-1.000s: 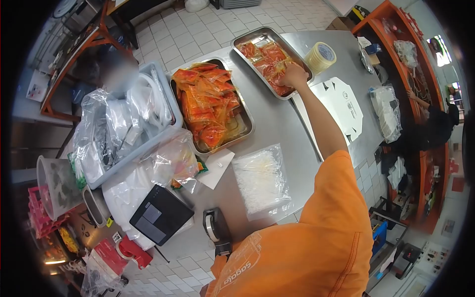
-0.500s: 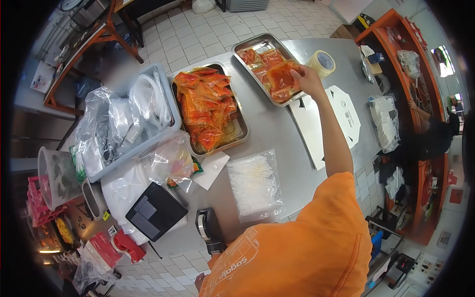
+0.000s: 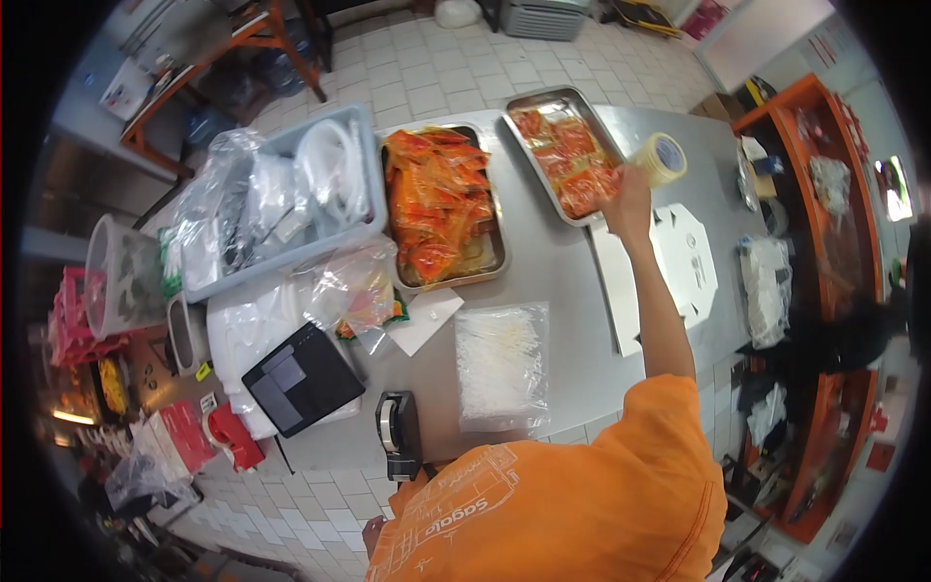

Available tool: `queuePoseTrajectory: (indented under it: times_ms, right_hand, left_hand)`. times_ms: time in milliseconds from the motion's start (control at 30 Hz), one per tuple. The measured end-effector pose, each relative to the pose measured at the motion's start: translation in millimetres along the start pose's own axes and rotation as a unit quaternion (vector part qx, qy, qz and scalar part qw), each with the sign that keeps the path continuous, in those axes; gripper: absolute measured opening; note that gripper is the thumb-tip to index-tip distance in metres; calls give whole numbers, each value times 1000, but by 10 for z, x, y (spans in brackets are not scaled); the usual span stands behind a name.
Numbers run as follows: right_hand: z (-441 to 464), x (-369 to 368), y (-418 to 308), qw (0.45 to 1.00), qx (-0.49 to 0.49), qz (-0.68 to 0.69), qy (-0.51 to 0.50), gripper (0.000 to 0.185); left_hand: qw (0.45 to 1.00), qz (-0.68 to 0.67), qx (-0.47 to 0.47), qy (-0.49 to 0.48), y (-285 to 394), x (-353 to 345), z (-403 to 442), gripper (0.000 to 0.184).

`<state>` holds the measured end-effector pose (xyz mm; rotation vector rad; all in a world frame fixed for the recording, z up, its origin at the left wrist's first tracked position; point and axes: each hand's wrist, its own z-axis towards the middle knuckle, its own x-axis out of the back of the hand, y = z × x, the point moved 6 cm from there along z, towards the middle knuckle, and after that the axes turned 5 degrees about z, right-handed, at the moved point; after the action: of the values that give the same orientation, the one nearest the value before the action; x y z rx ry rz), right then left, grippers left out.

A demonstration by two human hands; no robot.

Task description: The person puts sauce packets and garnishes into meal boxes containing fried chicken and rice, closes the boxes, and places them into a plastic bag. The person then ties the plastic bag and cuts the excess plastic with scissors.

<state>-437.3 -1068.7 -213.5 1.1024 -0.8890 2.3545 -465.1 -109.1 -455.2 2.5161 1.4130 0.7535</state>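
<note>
My right hand [image 3: 628, 206] is over the near right corner of a steel tray [image 3: 516, 134] holding several flat, clear packets of orange-red sauce [image 3: 567, 145]. Its fingers are blurred and reach the packet at that end; whether they grip it is unclear. Close beside the hand stands a roll of cream tape [image 3: 661, 160]. A second steel tray [image 3: 499, 257], to the left, is heaped with similar orange packets [image 3: 436, 199]. Down by the orange shirt, my left hand [image 3: 373, 533] shows only in part, below the table's edge, near a black tape dispenser [image 3: 398, 436]. Its fingers are mostly hidden.
A blue-grey bin [image 3: 281, 257] of plastic bags and lids stands on the left. Nearer lie a black tablet [image 3: 303, 378], a bag of white sticks [image 3: 502, 369] and a white paper [image 3: 427, 320]. Flat white cardboard [image 3: 684, 257] lies under my right forearm. Orange shelves [image 3: 815, 145] stand at right.
The right hand has lowered the sauce packet it held raised over the tray toward the tray's near right end. The camera view has shifted, so the table sits slightly lower and further right.
</note>
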Motion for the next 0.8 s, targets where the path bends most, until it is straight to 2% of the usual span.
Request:
queuePoseTrajectory:
  times_ms: [100,167,200,267,300,367,400,467,500,567,633,700,733,800]
  right_hand:
    - [-232,-129,-199,988,-41,141,-42,50]
    - [-375,-333,-102,973,-137,30,-183,46]
    - [-405,-344,-109,974,-125,36,-184,46]
    - [-547,-464,-73,955,-139,51,-255,33]
    - [-576,-541,-66,956,-134,54,-256,33]
    - [-592,-487,-137,993,2,12,-115,26]
    - [-561,-473,-186,993,7,12,-115,26]
    - [-464,-262,-423,986,57,-158,15,15]
    - [-479,-373,-361,986,53,-161,12,15]
    - [-584,-758,-82,995,32,12,-93,10]
    - [-734,-826,-266,993,53,44,-98,9]
    - [-1023,-923,-503,988,31,-25,-149,8]
    - [-1182,-900,-594,988,27,-29,-151,8]
    - [-1346,-775,-723,994,-16,65,-89,18]
  left_hand:
    - [1000,-8,0,13,-101,-115,-69,20]
    - [1000,-16,0,19,-185,-212,-114,20]
    - [1000,-18,1,21,-242,-259,-144,20]
    - [1000,-20,-1,22,-331,-327,-169,20]
    - [1000,-20,-2,22,-368,-359,-192,20]
    - [1000,-22,-1,21,-515,-419,-222,20]
    - [1000,-21,-1,20,-554,-466,-238,20]
    - [1000,-17,-1,16,-690,-517,-283,20]
    - [1000,-13,-2,14,-733,-538,-307,20]
    - [1000,-11,-4,7,-832,-612,-323,20]
    - [1000,-9,-2,2,-905,-675,-318,20]
    - [1000,-7,1,-3,-996,-729,-324,20]
    - [1000,-2,3,-6,-1043,-749,-326,20]
    - [1000,3,2,-10,-1103,-790,-302,20]
